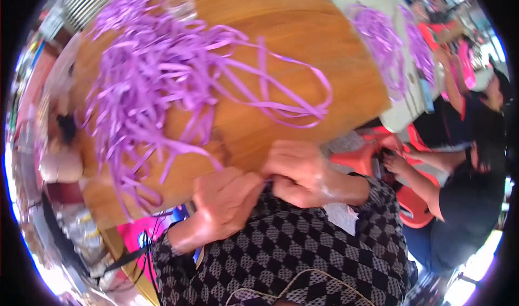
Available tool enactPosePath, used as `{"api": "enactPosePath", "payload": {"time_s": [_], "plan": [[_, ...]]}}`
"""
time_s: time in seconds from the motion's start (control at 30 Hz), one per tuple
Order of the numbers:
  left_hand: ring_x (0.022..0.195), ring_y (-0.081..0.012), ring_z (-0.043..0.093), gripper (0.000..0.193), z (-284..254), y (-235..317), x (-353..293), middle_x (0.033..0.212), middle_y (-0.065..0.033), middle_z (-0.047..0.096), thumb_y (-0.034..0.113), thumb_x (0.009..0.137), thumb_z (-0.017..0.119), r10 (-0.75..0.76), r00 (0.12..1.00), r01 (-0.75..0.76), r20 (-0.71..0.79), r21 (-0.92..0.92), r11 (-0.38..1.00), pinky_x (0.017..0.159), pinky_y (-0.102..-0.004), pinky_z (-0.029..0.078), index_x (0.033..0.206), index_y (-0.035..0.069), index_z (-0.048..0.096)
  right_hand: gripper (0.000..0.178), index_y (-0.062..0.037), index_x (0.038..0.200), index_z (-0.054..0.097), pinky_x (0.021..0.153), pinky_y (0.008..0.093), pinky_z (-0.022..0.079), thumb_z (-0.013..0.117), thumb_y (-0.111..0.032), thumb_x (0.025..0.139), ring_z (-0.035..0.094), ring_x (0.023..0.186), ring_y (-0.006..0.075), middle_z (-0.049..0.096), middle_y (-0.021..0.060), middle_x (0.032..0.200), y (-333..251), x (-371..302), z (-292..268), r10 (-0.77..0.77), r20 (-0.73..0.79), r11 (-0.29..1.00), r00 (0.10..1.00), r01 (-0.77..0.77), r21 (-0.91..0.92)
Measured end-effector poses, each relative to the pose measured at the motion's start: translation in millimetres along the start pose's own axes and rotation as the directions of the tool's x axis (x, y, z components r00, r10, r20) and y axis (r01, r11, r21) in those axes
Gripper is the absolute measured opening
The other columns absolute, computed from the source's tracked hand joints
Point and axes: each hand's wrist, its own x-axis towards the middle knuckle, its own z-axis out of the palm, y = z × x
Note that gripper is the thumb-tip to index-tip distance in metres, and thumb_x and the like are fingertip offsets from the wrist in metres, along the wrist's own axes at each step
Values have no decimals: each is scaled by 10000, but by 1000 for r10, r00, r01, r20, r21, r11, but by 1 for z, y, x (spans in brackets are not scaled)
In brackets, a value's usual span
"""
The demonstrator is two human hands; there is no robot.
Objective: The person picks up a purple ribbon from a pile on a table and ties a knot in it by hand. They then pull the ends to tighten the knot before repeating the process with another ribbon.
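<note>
A large tangled heap of shiny purple ribbon (151,79) covers the left half of the wooden table (308,41). One strand runs from the heap to my left hand (223,202), whose fingers are closed on it at the table's near edge. Close against it, my right hand (297,173) is also closed, its fingertips meeting those of the left. A small bit of purple shows between the two hands, and the fingers hide the rest of it. Long loops of the ribbon stretch over the table just beyond my right hand.
A clear plastic cup (181,5) stands at the far side by the heap. To the right, more purple ribbon (381,46) lies on a pale table (400,116). Two people sit there, near red plastic stools (413,208). Dark cables (146,246) hang at the lower left.
</note>
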Motion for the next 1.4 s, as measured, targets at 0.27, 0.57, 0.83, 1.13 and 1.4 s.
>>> {"api": "enactPosePath", "payload": {"time_s": [0.27, 0.57, 0.83, 1.13, 1.4], "plan": [[451, -204, 465, 210, 17, 4, -4, 562, -52, 440, -49, 625, 676, 93, 990, -96, -103, -26, 995, 374, -319, 303, 810, 15, 602, 266, -26, 620, 541, 407, 329, 262, 521, -92, 364, 353, 469, 220, 339, 41, 538, -5, -1, -3, -269, -46, 911, 962, 239, -337], [613, -286, 551, 144, -33, -24, -6, 681, -101, 550, 98, 677, 663, 31, 997, -13, -76, 230, 973, 517, -360, 412, 772, 52, 566, 140, 9, 791, 582, 518, 264, 353, 476, 47, 708, 463, 562, 149, 509, 37, 638, 5, -11, -72, -69, -442, 894, 895, -142, -426], [581, -53, 497, 146, -110, -39, -35, 695, 10, 584, 58, 705, 722, -668, 733, 556, -125, -455, 695, 519, -209, 385, 809, -2, 639, 177, 7, 869, 637, 552, 226, 389, 495, 47, 771, 489, 587, 108, 540, 18, 662, 95, -23, -159, 280, -674, 811, 684, -544, -215], [627, -37, 491, 190, -67, -33, -19, 685, 35, 573, 80, 682, 749, -690, 715, 572, -112, -474, 670, 565, -178, 356, 818, 3, 642, 394, -36, 1083, 597, 829, 412, 423, 643, -12, 693, 543, 968, 307, 601, 109, 1084, 10, 41, -60, -165, -156, 767, 974, 27, -640], [590, -34, 471, 170, -53, 7, 11, 668, 35, 556, 135, 799, 638, -707, 703, 610, 81, -580, 540, 507, -194, 347, 888, -9, 657, 445, -12, 1015, 604, 539, 331, 399, 736, -38, 591, 507, 593, 221, 562, 64, 738, 11, 53, 23, -403, -142, 913, 904, 386, -131]]}}
